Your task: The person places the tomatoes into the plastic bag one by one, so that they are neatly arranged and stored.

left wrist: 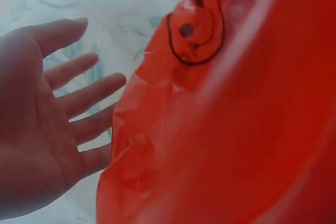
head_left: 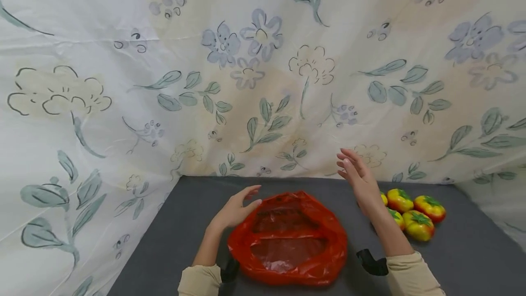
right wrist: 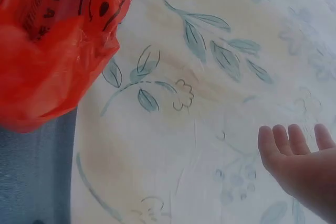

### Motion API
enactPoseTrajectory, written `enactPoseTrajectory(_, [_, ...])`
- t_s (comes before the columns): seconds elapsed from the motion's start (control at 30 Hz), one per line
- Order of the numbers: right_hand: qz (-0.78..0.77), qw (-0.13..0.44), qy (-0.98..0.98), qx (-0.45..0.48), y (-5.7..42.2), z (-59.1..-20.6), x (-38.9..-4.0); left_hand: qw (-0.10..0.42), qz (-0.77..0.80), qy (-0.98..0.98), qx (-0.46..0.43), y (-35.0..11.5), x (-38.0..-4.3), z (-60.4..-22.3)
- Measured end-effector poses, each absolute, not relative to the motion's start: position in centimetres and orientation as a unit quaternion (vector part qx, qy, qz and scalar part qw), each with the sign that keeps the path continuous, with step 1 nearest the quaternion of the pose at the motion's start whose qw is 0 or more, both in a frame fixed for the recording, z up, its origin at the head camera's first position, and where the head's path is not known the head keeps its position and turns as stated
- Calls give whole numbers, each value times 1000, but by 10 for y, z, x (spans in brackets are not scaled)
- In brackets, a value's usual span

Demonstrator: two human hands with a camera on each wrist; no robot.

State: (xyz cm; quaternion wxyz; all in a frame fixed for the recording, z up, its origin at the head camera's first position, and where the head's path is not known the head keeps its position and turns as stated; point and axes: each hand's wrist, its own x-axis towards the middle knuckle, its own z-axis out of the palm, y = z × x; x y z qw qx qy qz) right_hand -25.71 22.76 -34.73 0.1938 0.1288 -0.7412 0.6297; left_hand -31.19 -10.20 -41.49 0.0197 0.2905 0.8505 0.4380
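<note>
A red plastic bag (head_left: 287, 277) stands on the dark table with its mouth spread wide, facing up. Printed on its side is a smiley face (left wrist: 196, 24), seen in the left wrist view. My left hand (head_left: 237, 209) is right at the bag's left rim, fingers extended and apart, holding nothing. Raised above the table to the right of the bag is my right hand (head_left: 361, 182), its fingers loosely extended with nothing in them. In the right wrist view the right hand (right wrist: 299, 156) is well apart from the bag (right wrist: 58, 77).
Several yellow-red fruits with green tops, tomato-like or persimmon-like (head_left: 418, 225), sit in a group on the right of the table (head_left: 164, 250), partly behind the right forearm. A floral cloth (head_left: 263, 104) hangs behind the table and along its sides.
</note>
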Motion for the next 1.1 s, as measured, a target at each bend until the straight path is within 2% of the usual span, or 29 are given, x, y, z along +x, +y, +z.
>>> enactPoseTrajectory(0.37, [689, 208, -686, 106, 238, -378, -230, 28, 445, 852, 276, -109, -303, -437])
enactPoseTrajectory(0.97, [740, 243, -618, 108, 277, -366, -229, 57, 441, 844, 302, -95, -318, -444])
enactPoseTrajectory(1.1, [759, 245, -596, 95, 288, -364, -228, 48, 427, 847, 313, -92, -323, -446])
